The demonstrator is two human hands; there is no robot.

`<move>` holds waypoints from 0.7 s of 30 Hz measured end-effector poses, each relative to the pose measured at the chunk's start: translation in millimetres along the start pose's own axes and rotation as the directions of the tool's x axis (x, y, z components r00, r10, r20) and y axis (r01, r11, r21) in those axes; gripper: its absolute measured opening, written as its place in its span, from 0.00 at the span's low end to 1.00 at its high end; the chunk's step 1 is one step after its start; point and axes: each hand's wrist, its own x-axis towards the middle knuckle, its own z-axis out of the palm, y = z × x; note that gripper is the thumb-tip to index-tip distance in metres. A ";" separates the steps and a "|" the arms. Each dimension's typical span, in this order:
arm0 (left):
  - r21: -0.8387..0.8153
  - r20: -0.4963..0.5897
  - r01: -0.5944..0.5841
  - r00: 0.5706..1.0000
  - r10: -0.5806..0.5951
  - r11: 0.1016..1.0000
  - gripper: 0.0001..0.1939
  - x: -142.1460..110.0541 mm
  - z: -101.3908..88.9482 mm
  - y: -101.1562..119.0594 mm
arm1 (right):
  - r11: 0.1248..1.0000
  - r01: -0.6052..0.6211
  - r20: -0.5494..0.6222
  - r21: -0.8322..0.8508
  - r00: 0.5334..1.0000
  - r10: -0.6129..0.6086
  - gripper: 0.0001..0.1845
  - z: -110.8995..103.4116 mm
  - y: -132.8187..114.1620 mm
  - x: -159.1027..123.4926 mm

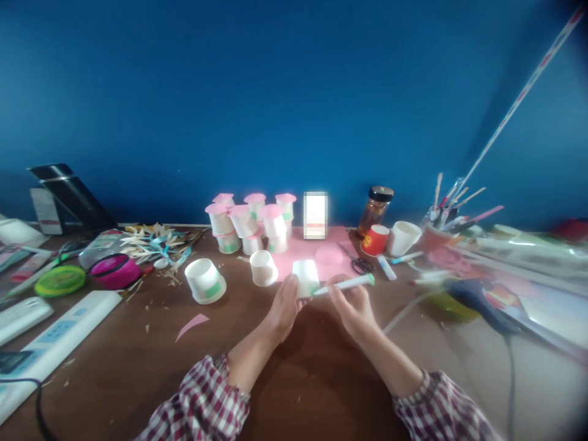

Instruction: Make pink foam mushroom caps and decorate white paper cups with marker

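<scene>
My left hand [282, 308] is closed around a small white paper cup [305, 277] held upside down just above the brown table [138, 361]. My right hand [353, 306] grips a white marker with a green tip [349, 283], its point touching the cup's lower side. Both hands meet near the table's middle, in front of a pink paper sheet [303, 251]. Checked sleeves cover both forearms.
Several pink-topped white cups [250, 222] stand in a group at the back. Loose white cups [204, 280] [263, 267], scissors [361, 263], a red cup [375, 239], a jar [375, 210], a brush holder [443, 223], a glue gun [482, 300] at right, a power strip [55, 343] and pink tape [114, 271] at left.
</scene>
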 end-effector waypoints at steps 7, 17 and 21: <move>-0.046 0.000 -0.008 1.000 0.008 0.999 0.19 -0.2 -0.9 0.0 | 1.000 -0.017 -0.028 -0.013 0.999 0.017 0.08 -1.6 1.5 0.0; -0.074 0.002 0.017 1.000 -0.016 0.997 0.20 -0.1 -1.0 -1.0 | 0.992 -0.066 -0.042 0.106 0.997 0.071 0.10 1.1 1.9 0.4; -0.076 0.002 0.020 1.000 -0.020 0.997 0.20 1.0 -3.0 -2.9 | 0.993 -0.060 -0.055 0.102 0.996 0.066 0.10 1.2 1.8 1.2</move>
